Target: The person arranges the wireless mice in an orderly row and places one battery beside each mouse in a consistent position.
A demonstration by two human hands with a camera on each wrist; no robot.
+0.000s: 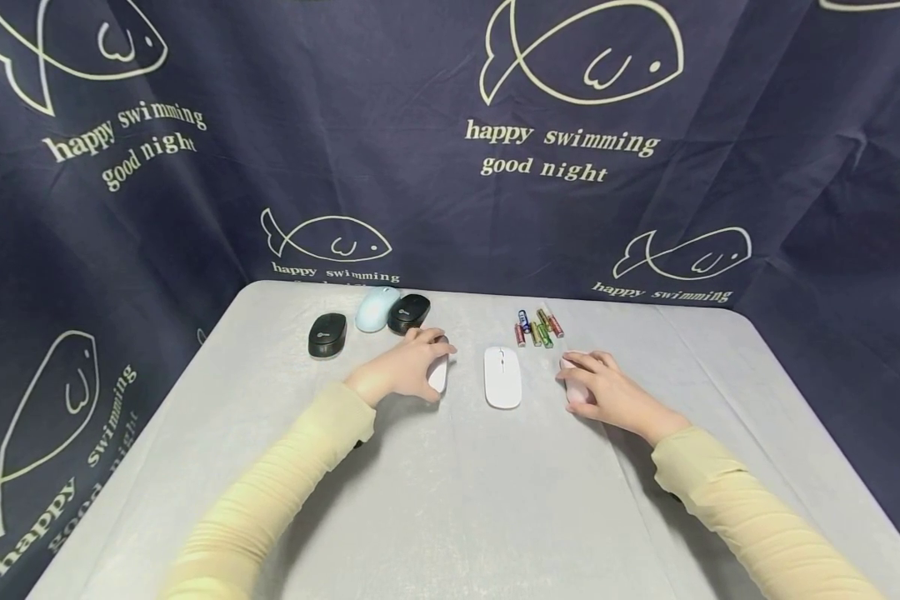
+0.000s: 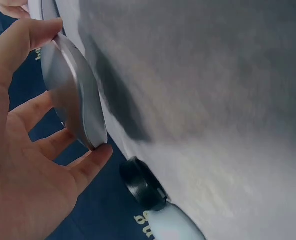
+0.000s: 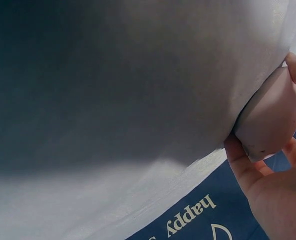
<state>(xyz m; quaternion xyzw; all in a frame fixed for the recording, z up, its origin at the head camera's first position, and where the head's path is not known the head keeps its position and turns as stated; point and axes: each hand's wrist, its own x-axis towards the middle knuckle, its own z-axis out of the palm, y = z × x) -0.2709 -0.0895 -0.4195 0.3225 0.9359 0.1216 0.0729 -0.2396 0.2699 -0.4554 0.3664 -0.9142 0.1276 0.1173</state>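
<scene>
My left hand grips a grey-silver computer mouse by its edges, thumb at one end and fingertips at the other. In the head view the hand hides much of this mouse. My right hand holds a pale pink mouse between thumb and fingers, with its underside at the tabletop. Between the two hands lies a flat white mouse, touched by neither.
Several small coloured batteries lie in a loose cluster behind the white mouse. At the back left are a black mouse, a light blue mouse and another black mouse. A dark blue printed curtain surrounds the pale table.
</scene>
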